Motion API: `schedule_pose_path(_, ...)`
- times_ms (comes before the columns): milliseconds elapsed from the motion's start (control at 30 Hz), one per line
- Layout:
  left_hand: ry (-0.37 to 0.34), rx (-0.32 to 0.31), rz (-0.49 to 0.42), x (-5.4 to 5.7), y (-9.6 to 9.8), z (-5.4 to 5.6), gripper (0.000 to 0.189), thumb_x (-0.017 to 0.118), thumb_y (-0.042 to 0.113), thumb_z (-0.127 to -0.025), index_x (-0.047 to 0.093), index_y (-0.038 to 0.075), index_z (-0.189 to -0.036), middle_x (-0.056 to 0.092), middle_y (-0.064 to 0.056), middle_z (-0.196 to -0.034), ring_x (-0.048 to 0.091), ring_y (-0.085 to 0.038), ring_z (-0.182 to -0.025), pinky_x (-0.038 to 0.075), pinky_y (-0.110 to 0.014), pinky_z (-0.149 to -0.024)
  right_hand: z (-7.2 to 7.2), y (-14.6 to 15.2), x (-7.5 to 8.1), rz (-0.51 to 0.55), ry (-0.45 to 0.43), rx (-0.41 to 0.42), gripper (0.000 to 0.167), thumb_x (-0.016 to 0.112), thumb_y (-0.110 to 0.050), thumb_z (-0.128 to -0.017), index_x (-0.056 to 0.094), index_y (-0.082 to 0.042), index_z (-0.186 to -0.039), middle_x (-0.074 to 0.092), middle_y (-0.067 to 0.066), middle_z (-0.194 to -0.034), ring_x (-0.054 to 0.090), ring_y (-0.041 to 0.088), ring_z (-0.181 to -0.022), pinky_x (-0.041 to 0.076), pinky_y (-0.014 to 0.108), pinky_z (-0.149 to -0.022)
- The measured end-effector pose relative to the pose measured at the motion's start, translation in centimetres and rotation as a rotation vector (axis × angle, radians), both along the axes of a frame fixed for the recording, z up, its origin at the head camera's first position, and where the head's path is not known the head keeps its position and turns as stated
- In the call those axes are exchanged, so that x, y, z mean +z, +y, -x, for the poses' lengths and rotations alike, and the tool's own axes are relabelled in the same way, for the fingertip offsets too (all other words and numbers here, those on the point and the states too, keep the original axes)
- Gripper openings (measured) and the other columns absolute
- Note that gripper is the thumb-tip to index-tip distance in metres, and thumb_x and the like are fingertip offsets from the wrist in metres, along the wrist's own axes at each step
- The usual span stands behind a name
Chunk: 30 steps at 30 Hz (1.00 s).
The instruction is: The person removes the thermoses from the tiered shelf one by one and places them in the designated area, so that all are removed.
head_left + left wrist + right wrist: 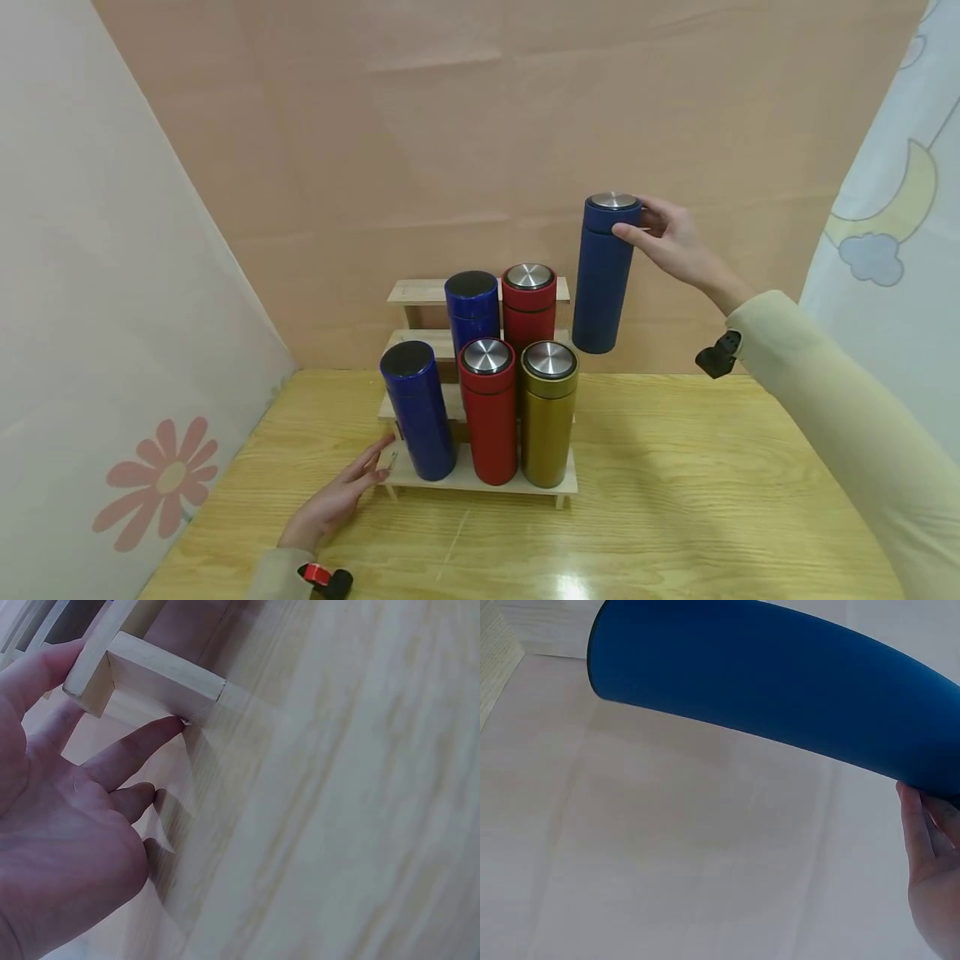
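My right hand [675,242] grips a matte navy-blue thermos flask [602,279] near its steel-topped lid. The flask hangs nearly upright in the air, right of a stepped wooden rack [480,481]. In the right wrist view, fingertips press on the side of the blue flask [780,682]. Low at the rack's left end, my left hand [337,500] touches the corner of the bottom step with extended fingers. The left wrist view has the left hand [67,810] around that corner, one fingertip by the rack's leg [161,675].
On the front step stand a glossy blue flask [418,412], a red flask [489,417] and a gold flask [548,421]. Behind them are another blue flask [472,312] and another red flask [529,312]. A wood-grain table [675,483] bears the rack; a peach backdrop [375,150] rises behind.
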<state>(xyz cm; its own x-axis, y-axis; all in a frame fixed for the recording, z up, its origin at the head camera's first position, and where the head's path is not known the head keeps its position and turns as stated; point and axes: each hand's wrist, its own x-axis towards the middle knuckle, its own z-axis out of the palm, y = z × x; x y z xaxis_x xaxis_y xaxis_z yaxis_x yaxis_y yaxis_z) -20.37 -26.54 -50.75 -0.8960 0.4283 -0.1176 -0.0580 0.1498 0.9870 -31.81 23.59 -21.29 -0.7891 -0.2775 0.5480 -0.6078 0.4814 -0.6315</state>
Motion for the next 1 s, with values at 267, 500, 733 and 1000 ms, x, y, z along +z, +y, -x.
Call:
schedule_pose_path(267, 0.006, -0.015, 0.001, 0.4, 0.0, 0.0, 0.062, 0.044, 0.017, -0.104, 0.011, 0.013, -0.156, -0.015, -0.017, -0.158, -0.020, -0.040, -0.140, -0.011, -0.075, -0.096, 1.1, 2.5, -2.9, -0.030, 0.009, -0.054, 0.050, 0.063, -0.021, -0.095, 0.049, -0.004, -0.140, 0.062, 0.021, -0.121, 0.061, 0.004, -0.094, 0.046, 0.014, -0.075)
schedule_pose_path(500, 0.007, -0.032, -0.012, 0.2, 0.0, 0.2, 0.062, 0.043, 0.015, -0.104, 0.010, 0.012, -0.156, -0.014, -0.016, -0.159, -0.021, -0.040, -0.140, -0.013, -0.074, -0.096, 1.2, 3.5, -6.1, -0.046, -0.049, -0.082, 0.054, 0.063, -0.022, -0.095, 0.045, -0.001, -0.142, 0.060, 0.024, -0.123, 0.061, 0.036, -0.109, 0.048, 0.019, -0.082)
schedule_pose_path(733, 0.013, -0.035, -0.017, 0.3, 0.1, 0.3, 0.062, 0.043, 0.014, -0.104, 0.010, 0.011, -0.156, -0.013, -0.016, -0.159, -0.021, -0.040, -0.140, -0.013, -0.074, -0.096, 1.4, 4.0, -9.0, -0.022, -0.119, -0.071, 0.057, 0.063, -0.024, -0.096, 0.041, 0.000, -0.143, 0.057, 0.027, -0.126, 0.057, 0.042, -0.113, 0.046, 0.051, -0.091)
schedule_pose_path(1000, 0.005, -0.036, -0.006, 0.3, 0.2, 0.3, 0.062, 0.043, 0.015, -0.104, 0.009, 0.013, -0.157, -0.015, -0.016, -0.158, -0.022, -0.041, -0.139, -0.013, -0.074, -0.096, 1.4, 4.1, -12.0, -0.003, -0.165, -0.065, 0.063, 0.064, -0.024, -0.095, 0.036, 0.005, -0.144, 0.055, 0.031, -0.127, 0.055, 0.045, -0.115, 0.045, 0.052, -0.091)
